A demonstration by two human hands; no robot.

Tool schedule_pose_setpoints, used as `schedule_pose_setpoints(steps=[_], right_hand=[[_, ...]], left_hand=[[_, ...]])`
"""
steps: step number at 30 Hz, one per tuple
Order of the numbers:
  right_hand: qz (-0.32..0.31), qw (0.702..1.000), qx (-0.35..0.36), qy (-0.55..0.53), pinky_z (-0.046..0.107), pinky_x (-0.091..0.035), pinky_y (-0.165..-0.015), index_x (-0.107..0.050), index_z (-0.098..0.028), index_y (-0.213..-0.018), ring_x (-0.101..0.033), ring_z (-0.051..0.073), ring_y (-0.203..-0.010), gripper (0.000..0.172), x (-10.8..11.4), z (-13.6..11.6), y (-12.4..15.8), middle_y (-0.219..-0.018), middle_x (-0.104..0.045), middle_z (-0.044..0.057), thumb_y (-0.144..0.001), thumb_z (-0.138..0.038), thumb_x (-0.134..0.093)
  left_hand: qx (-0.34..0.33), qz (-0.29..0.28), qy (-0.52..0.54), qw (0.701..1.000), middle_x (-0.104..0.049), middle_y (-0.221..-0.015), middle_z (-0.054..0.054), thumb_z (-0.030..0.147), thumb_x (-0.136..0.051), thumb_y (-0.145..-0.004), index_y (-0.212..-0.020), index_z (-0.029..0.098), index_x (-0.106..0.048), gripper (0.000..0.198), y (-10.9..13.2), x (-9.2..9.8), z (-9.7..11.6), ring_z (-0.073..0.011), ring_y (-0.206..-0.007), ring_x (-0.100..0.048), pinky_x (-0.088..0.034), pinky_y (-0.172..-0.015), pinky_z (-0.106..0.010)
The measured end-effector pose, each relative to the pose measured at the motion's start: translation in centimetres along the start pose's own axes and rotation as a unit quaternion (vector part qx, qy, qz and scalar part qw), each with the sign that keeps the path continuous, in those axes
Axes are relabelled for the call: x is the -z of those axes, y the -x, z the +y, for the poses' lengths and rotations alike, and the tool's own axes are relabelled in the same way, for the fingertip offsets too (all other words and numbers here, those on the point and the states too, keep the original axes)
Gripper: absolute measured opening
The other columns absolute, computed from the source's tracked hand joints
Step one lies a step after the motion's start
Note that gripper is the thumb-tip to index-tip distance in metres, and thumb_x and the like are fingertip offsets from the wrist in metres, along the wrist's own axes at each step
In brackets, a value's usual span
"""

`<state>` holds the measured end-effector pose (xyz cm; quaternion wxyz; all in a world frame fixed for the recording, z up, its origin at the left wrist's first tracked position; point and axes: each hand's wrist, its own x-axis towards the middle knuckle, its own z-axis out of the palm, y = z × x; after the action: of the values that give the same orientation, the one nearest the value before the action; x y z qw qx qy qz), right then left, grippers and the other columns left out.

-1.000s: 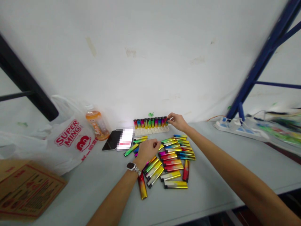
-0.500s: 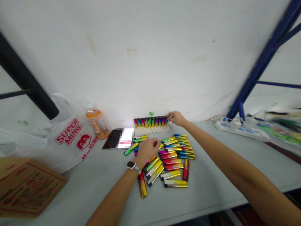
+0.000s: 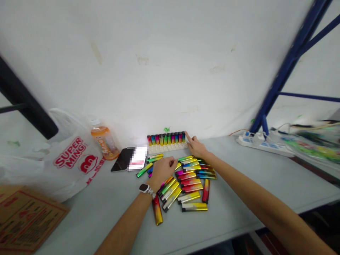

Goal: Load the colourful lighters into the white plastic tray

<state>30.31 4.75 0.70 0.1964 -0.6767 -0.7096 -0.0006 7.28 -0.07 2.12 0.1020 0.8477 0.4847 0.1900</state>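
A row of shiny multicoloured lighters (image 3: 166,139) stands upright along the back of a white tray (image 3: 167,147) against the wall. At the row's right end is my right hand (image 3: 196,146), its index finger stretched out beside the last lighter, the other fingers loosely bent; it appears to hold nothing. My left hand (image 3: 162,171) hangs over the loose lighters with curled fingers, and whatever may be inside them is hidden. Several loose lighters (image 3: 190,182) lie flat in a spread pile. A red-and-gold lighter (image 3: 157,210) lies under my left wrist.
Left of the tray lies a phone-like device (image 3: 123,159) with a blurred screen. Farther left are an orange drink bottle (image 3: 105,142), a white plastic bag (image 3: 75,159) and a cardboard box (image 3: 29,219). A power strip (image 3: 261,144) sits at the right by a blue post (image 3: 281,76).
My right hand has gone from pinching at the top of the row's right end to a pointing finger beside it, slightly lower. My left hand stays curled. The view has shifted slightly.
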Motion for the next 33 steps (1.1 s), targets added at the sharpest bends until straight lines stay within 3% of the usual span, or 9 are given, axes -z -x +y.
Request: schedule_pose_setpoints(steps=[3,6,8,10,12,17,21,26,33], right_hand=[[0.033,0.998,-0.02,-0.059,0.034,-0.046,-0.085,-0.032,-0.026,-0.152,-0.059,0.023,-0.098,0.051,0.5,1.0,0.8,-0.115,-0.052,0.012,-0.102,-0.035,-0.029],[0.039,0.996,0.005,-0.077,0.035,-0.041,-0.096,-0.056,-0.02,-0.133,-0.054,0.023,-0.11,0.045,1.4,1.7,2.6,-0.113,-0.055,0.012,-0.103,-0.038,-0.029],[0.018,0.997,0.017,-0.067,0.038,-0.038,-0.099,-0.06,-0.021,-0.127,-0.051,0.024,-0.114,0.045,1.9,1.8,4.2,-0.115,-0.056,0.013,-0.103,-0.042,-0.028],[-0.004,0.998,0.01,-0.059,0.042,-0.037,-0.099,-0.059,-0.023,-0.128,-0.05,0.025,-0.115,0.047,2.0,1.6,5.8,-0.12,-0.056,0.013,-0.103,-0.046,-0.026],[-0.02,0.998,0.008,-0.054,0.044,-0.034,-0.1,-0.058,-0.024,-0.127,-0.049,0.024,-0.116,0.046,1.8,1.1,6.9,-0.121,-0.056,0.012,-0.103,-0.046,-0.026],[-0.009,0.996,0.005,-0.086,0.042,-0.032,-0.102,-0.061,-0.023,-0.12,-0.051,0.021,-0.115,0.04,0.4,0.0,6.6,-0.118,-0.059,0.01,-0.103,-0.041,-0.028],[0.011,0.987,0.019,-0.161,0.035,-0.038,-0.101,-0.061,-0.018,-0.122,-0.055,0.019,-0.112,0.035,-0.8,-0.2,5.0,-0.117,-0.059,0.011,-0.099,-0.021,-0.035],[0.004,0.984,0.054,-0.167,0.03,-0.042,-0.1,-0.066,-0.014,-0.118,-0.06,0.02,-0.108,0.044,-0.9,0.4,3.0,-0.115,-0.064,0.012,-0.08,-0.003,-0.049],[-0.108,0.99,0.031,-0.09,0.026,-0.046,-0.068,-0.076,-0.016,-0.092,-0.065,0.021,-0.075,0.024,0.9,1.2,-0.6,-0.084,-0.075,0.006,-0.071,-0.016,-0.066]], left_hand=[[-0.001,0.004,-0.017,1.0,-0.065,-0.07,-0.004,0.045,-0.038,-0.096,-0.076,0.019,-0.064,0.042,-0.3,0.5,0.4,-0.0167,-0.066,-0.057,-0.031,-0.059,-0.027],[-0.05,0.034,-0.019,0.998,-0.068,-0.089,-0.007,0.044,-0.044,-0.094,-0.092,0.02,-0.066,0.032,-0.3,0.7,1.8,-0.0209,-0.091,-0.06,-0.042,-0.077,-0.031],[-0.111,0.044,-0.018,0.993,-0.064,-0.118,-0.01,0.048,-0.048,-0.092,-0.113,0.02,-0.062,0.037,0.0,0.1,3.1,-0.0243,-0.113,-0.054,-0.04,-0.098,-0.038],[-0.145,0.028,-0.024,0.989,-0.051,-0.14,-0.011,0.056,-0.048,-0.091,-0.132,0.022,-0.053,0.053,0.4,-1.0,4.3,-0.0273,-0.129,-0.045,-0.034,-0.108,-0.044],[-0.176,-0.005,-0.029,0.984,-0.043,-0.149,-0.013,0.061,-0.047,-0.09,-0.142,0.021,-0.043,0.065,0.8,-2.4,5.1,-0.0295,-0.137,-0.037,-0.03,-0.112,-0.047],[-0.176,-0.015,-0.051,0.983,-0.048,-0.144,-0.012,0.058,-0.041,-0.093,-0.14,0.023,-0.044,0.059,0.1,-4.5,4.7,-0.0284,-0.135,-0.041,-0.025,-0.115,-0.048],[-0.14,-0.001,-0.069,0.988,-0.05,-0.142,-0.012,0.051,-0.04,-0.096,-0.142,0.024,-0.043,0.054,-1.0,-4.1,3.1,-0.027,-0.134,-0.042,-0.027,-0.114,-0.045],[-0.107,0.021,-0.07,0.992,-0.052,-0.14,-0.011,0.048,-0.039,-0.097,-0.137,0.024,-0.048,0.048,-1.4,-3.6,2.0,-0.0278,-0.128,-0.046,-0.03,-0.109,-0.046],[-0.078,0.041,-0.075,0.993,-0.058,-0.126,-0.011,0.047,-0.043,-0.095,-0.122,0.02,-0.056,0.04,-1.1,-2.8,1.7,-0.0275,-0.118,-0.05,-0.034,-0.102,-0.043]])
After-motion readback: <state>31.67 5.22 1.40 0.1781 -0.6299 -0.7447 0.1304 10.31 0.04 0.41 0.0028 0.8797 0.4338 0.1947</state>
